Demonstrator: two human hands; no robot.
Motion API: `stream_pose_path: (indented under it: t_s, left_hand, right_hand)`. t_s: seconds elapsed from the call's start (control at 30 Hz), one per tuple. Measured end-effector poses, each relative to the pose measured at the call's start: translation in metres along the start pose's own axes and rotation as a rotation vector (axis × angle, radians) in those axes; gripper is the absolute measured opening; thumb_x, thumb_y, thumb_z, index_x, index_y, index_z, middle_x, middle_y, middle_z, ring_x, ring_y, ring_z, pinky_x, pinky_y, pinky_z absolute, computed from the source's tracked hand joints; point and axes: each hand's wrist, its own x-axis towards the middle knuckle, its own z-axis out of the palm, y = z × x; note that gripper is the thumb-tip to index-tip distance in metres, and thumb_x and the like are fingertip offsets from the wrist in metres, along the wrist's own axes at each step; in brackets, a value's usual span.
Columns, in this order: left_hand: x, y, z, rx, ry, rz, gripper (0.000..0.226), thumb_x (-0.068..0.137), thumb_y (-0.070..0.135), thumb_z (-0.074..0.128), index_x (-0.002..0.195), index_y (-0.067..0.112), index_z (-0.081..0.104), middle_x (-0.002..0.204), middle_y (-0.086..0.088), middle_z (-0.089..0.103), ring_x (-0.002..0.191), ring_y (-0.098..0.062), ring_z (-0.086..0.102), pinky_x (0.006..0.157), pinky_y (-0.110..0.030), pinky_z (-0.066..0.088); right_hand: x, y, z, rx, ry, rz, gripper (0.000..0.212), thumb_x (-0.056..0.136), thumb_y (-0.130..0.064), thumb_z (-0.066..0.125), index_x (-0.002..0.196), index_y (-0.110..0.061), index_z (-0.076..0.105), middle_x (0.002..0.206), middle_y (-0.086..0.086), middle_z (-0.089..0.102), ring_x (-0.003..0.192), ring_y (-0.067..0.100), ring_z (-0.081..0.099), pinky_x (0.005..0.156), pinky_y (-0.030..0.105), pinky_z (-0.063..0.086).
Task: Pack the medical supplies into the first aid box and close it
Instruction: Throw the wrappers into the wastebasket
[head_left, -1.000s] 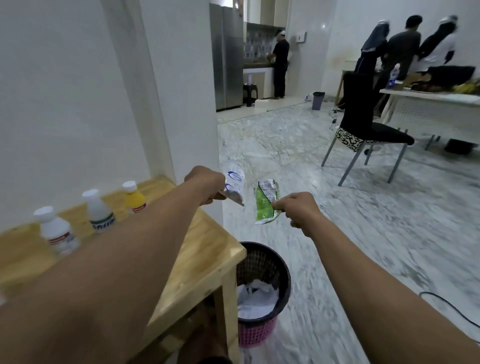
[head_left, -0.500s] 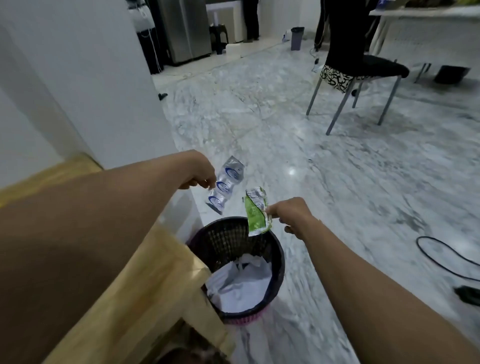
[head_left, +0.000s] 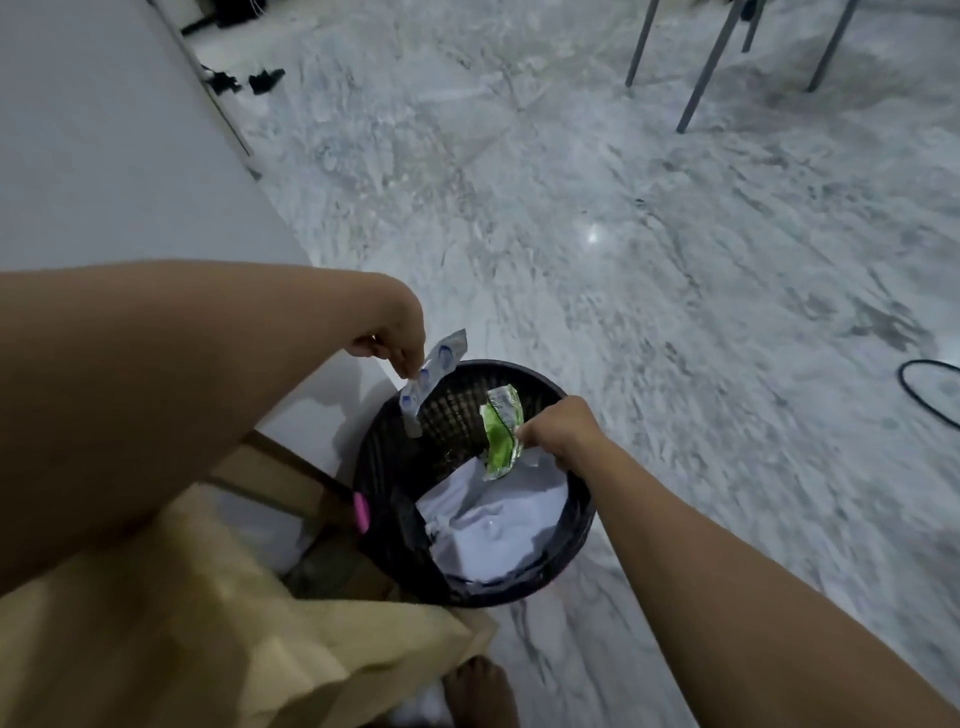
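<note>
Left hand (head_left: 395, 340) pinches a clear wrapper (head_left: 434, 378) at the bin (head_left: 582, 525) rim; right hand (head_left: 558, 431) pinches a green wrapper (head_left: 500, 434) above it. Advise shifting left inward before release (fingers clamped on both).

A waste bin (head_left: 395, 545) stands on the floor (head_left: 675, 260), just right of a wooden table (head_left: 208, 649), with crumpled paper (head_left: 493, 525) inside it. Above its far rim the left hand (head_left: 395, 332) holds one wrapper (head_left: 434, 379); to the right, over the opening, the right hand (head_left: 558, 431) holds another wrapper (head_left: 500, 431). A cable (head_left: 930, 389) lies on the floor far right, chair legs (head_left: 706, 67) behind.
</note>
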Motion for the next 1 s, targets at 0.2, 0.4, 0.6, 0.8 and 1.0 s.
stream_pose_path:
  t_s: [0.2, 0.4, 0.6, 0.8, 1.0]
  left_hand:
    - [0.012, 0.001, 0.001, -0.031, 0.029, 0.078, 0.017, 0.091, 0.031, 0.071, 0.088, 0.015, 0.072, 0.059, 0.005, 0.048, 0.060, -0.012, 0.038, 0.055, -0.020, 0.034]
    - [-0.021, -0.002, -0.009, 0.147, 0.436, 0.346, 0.035, 0.094, 0.038, 0.064, 0.103, 0.005, 0.073, 0.103, -0.004, 0.072, 0.098, -0.025, 0.065, 0.081, -0.033, 0.052]
    - [-0.086, -0.019, -0.011, 0.186, 0.637, 0.444, 0.055, 0.100, 0.052, 0.047, 0.137, 0.013, 0.058, 0.134, -0.007, 0.060, 0.123, -0.028, 0.054, 0.097, -0.039, 0.048]
    - [-0.169, -0.072, 0.013, 0.248, 0.920, 0.330, 0.067, 0.100, 0.063, 0.018, 0.148, 0.024, 0.045, 0.152, -0.012, 0.043, 0.149, -0.035, 0.016, 0.116, -0.053, 0.023]
    - [-0.269, -0.150, 0.052, 0.117, 1.066, 0.201, 0.065, 0.102, 0.058, 0.013, 0.158, 0.025, 0.020, 0.165, -0.013, 0.017, 0.153, -0.033, -0.001, 0.120, -0.055, 0.007]
  right_hand:
    - [0.007, 0.003, 0.001, -0.075, -0.029, -0.003, 0.029, 0.083, -0.006, 0.071, 0.066, -0.010, 0.047, 0.051, 0.006, 0.032, 0.041, 0.019, 0.024, 0.052, 0.034, 0.027]
    - [-0.023, -0.025, -0.017, -0.223, 0.093, -0.188, 0.019, 0.086, -0.013, 0.061, 0.070, -0.006, 0.054, 0.062, 0.012, 0.055, 0.053, 0.026, 0.056, 0.053, 0.033, 0.049]
    - [-0.105, -0.081, -0.054, -0.530, 0.167, -0.491, 0.041, 0.099, -0.026, 0.051, 0.130, -0.002, 0.055, 0.129, 0.016, 0.060, 0.115, 0.033, 0.058, 0.085, 0.035, 0.047]
    - [-0.200, -0.136, -0.079, -0.768, 0.278, -0.728, 0.050, 0.103, -0.038, 0.039, 0.146, -0.012, 0.042, 0.143, 0.010, 0.052, 0.127, 0.029, 0.051, 0.091, 0.038, 0.044]
    - [-0.306, -0.167, -0.078, -0.906, 0.332, -0.893, 0.053, 0.103, -0.039, 0.030, 0.150, -0.014, 0.031, 0.154, 0.015, 0.033, 0.139, 0.033, 0.033, 0.108, 0.052, 0.033]
